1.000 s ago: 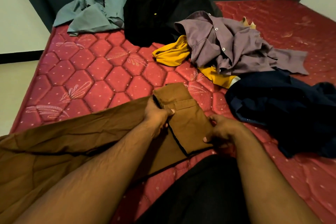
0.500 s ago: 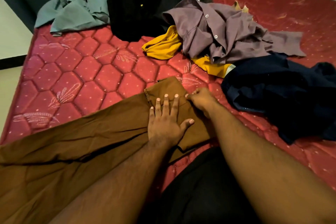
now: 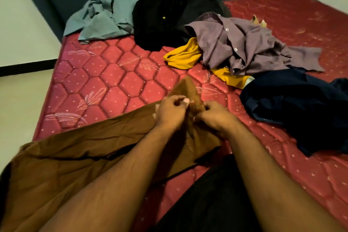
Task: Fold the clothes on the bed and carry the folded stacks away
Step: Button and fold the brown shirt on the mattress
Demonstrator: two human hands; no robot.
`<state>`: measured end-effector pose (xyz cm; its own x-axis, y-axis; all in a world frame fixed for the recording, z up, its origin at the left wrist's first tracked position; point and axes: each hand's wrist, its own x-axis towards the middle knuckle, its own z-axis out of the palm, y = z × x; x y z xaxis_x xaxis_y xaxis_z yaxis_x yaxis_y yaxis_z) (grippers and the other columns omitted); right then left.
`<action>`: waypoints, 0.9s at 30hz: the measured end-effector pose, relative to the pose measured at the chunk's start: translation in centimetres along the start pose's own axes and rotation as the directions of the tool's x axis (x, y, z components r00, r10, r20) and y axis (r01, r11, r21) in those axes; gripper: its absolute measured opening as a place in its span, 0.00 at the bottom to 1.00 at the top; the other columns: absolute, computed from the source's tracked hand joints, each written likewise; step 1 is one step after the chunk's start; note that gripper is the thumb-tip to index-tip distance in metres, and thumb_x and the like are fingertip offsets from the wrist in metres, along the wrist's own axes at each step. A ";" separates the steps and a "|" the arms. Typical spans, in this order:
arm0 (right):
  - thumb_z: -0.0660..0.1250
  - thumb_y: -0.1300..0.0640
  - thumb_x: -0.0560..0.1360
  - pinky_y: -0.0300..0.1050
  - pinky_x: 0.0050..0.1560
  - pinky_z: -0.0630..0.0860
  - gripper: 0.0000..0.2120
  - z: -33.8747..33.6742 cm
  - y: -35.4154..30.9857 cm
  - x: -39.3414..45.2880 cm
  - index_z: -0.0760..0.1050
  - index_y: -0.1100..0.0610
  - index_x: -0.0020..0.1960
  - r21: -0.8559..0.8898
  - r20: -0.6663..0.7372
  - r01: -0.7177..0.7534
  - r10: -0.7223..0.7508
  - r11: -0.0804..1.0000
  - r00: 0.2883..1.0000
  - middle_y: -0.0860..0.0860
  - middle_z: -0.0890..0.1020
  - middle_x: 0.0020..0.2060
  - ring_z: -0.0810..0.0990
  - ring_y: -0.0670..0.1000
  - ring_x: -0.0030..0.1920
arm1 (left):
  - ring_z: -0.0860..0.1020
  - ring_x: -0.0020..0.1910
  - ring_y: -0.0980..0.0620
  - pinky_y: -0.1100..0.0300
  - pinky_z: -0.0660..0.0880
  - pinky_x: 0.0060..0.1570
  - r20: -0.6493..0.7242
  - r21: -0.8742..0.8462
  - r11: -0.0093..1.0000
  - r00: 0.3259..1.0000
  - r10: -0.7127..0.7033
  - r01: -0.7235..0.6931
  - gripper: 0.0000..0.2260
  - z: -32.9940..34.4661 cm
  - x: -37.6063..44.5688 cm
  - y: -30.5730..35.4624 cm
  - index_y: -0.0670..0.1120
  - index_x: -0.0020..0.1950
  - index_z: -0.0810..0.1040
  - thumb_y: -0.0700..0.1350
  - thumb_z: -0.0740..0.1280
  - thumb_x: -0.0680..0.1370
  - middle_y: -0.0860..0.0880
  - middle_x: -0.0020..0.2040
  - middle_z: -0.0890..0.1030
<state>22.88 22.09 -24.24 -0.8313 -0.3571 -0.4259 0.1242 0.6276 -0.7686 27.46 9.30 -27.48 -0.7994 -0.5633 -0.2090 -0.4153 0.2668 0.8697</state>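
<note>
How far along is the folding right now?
Nothing looks folded yet. Both hands, left and right, pinch the brown garment's end. Still loose on the mattress: grey-green, black, purple, yellow and navy clothes.

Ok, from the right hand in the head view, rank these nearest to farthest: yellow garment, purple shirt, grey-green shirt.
From the right hand, which pinches the brown trousers:
1. Yellow garment, just beyond the hand, mid-mattress.
2. Purple shirt, lying partly over the yellow one, farther back and to the right.
3. Grey-green shirt, far left corner by the headboard.
</note>
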 end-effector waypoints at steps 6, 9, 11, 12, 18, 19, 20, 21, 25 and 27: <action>0.64 0.59 0.71 0.45 0.39 0.67 0.08 13.5 -4.3 -6.9 0.66 0.52 0.37 -0.342 0.024 0.253 -0.261 0.905 0.965 0.55 0.81 0.43 0.80 0.59 0.48 | 0.82 0.46 0.45 0.53 0.77 0.52 0.249 -0.566 0.754 0.941 -0.231 0.334 0.21 -10.3 -3.3 -4.7 0.42 0.54 0.83 0.59 0.65 0.78 0.41 0.51 0.84; 0.65 0.58 0.69 0.48 0.33 0.71 0.07 18.6 -4.3 -8.3 0.68 0.50 0.35 -0.050 0.212 0.246 -0.230 0.968 0.950 0.52 0.77 0.31 0.78 0.56 0.34 | 0.82 0.37 0.46 0.56 0.80 0.39 0.080 -0.679 0.663 0.929 -0.361 0.316 0.09 -14.0 -4.6 -9.2 0.38 0.56 0.80 0.36 0.68 0.77 0.37 0.50 0.84; 0.67 0.56 0.68 0.46 0.31 0.70 0.07 18.0 -3.9 -7.4 0.69 0.50 0.35 0.066 0.091 0.198 -0.204 0.978 0.975 0.52 0.75 0.28 0.73 0.53 0.30 | 0.82 0.33 0.47 0.55 0.80 0.33 0.115 -0.732 0.580 0.904 -0.412 0.357 0.08 -15.6 -5.4 -10.7 0.42 0.53 0.80 0.33 0.66 0.77 0.41 0.42 0.84; 0.68 0.55 0.69 0.47 0.33 0.71 0.09 16.9 -3.4 -6.6 0.69 0.52 0.35 0.050 -0.020 0.218 -0.217 0.975 0.976 0.51 0.75 0.29 0.74 0.53 0.31 | 0.82 0.33 0.47 0.54 0.81 0.33 0.149 -0.753 0.542 0.899 -0.412 0.373 0.08 -16.1 -5.6 -11.2 0.43 0.53 0.79 0.34 0.65 0.77 0.42 0.40 0.84; 0.70 0.66 0.72 0.38 0.29 0.71 0.14 12.6 -1.6 -4.1 0.70 0.54 0.52 0.160 0.080 0.021 -0.034 0.987 0.996 0.51 0.75 0.33 0.76 0.46 0.28 | 0.80 0.37 0.47 0.53 0.81 0.35 0.198 -0.783 0.497 0.907 -0.373 0.375 0.11 -14.3 -5.0 -10.6 0.46 0.55 0.77 0.32 0.62 0.79 0.42 0.44 0.82; 0.68 0.71 0.73 0.35 0.26 0.70 0.15 12.7 -1.6 -3.7 0.70 0.55 0.52 0.184 0.102 -0.009 -0.010 0.983 0.995 0.51 0.75 0.31 0.74 0.45 0.25 | 0.80 0.38 0.46 0.52 0.81 0.36 0.190 -0.788 0.493 0.907 -0.375 0.369 0.12 -14.0 -4.8 -10.6 0.47 0.55 0.77 0.32 0.62 0.79 0.42 0.44 0.82; 0.66 0.73 0.73 0.35 0.26 0.70 0.14 12.5 -1.6 -3.2 0.71 0.57 0.51 0.161 0.087 -0.012 -0.002 0.987 0.996 0.52 0.75 0.31 0.74 0.45 0.24 | 0.80 0.38 0.46 0.52 0.80 0.38 0.178 -0.800 0.481 0.907 -0.381 0.359 0.12 -13.4 -4.6 -10.5 0.46 0.54 0.77 0.31 0.61 0.79 0.42 0.44 0.82; 0.65 0.74 0.72 0.37 0.29 0.71 0.15 12.2 -1.6 -2.4 0.73 0.58 0.52 0.135 0.055 0.003 -0.010 0.991 0.998 0.53 0.76 0.31 0.75 0.48 0.26 | 0.80 0.39 0.46 0.51 0.80 0.40 0.160 -0.810 0.475 0.908 -0.387 0.345 0.12 -12.8 -4.4 -10.2 0.47 0.54 0.77 0.31 0.61 0.79 0.43 0.43 0.82; 0.64 0.75 0.71 0.43 0.35 0.74 0.15 8.6 -1.0 -0.1 0.78 0.60 0.52 0.164 -0.018 -0.028 0.031 0.986 0.999 0.58 0.81 0.38 0.76 0.53 0.32 | 0.79 0.39 0.47 0.51 0.79 0.43 0.163 -0.802 0.499 0.924 -0.345 0.328 0.14 -9.2 -3.2 -6.5 0.48 0.53 0.77 0.31 0.61 0.79 0.45 0.42 0.81; 0.63 0.74 0.73 0.44 0.38 0.76 0.14 6.1 -0.4 -0.1 0.78 0.59 0.52 0.242 -0.032 -0.063 0.072 0.968 0.997 0.57 0.81 0.38 0.78 0.52 0.33 | 0.78 0.38 0.49 0.53 0.79 0.40 0.199 -0.791 0.515 0.935 -0.293 0.330 0.13 -7.1 -2.5 -3.9 0.48 0.52 0.76 0.30 0.61 0.79 0.45 0.42 0.80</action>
<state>26.24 17.64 -26.79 -0.8369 -0.2887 -0.4651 0.3035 0.4624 -0.8331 34.16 4.05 -27.19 -0.7122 -0.4496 -0.5392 -0.1338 -0.6670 0.7329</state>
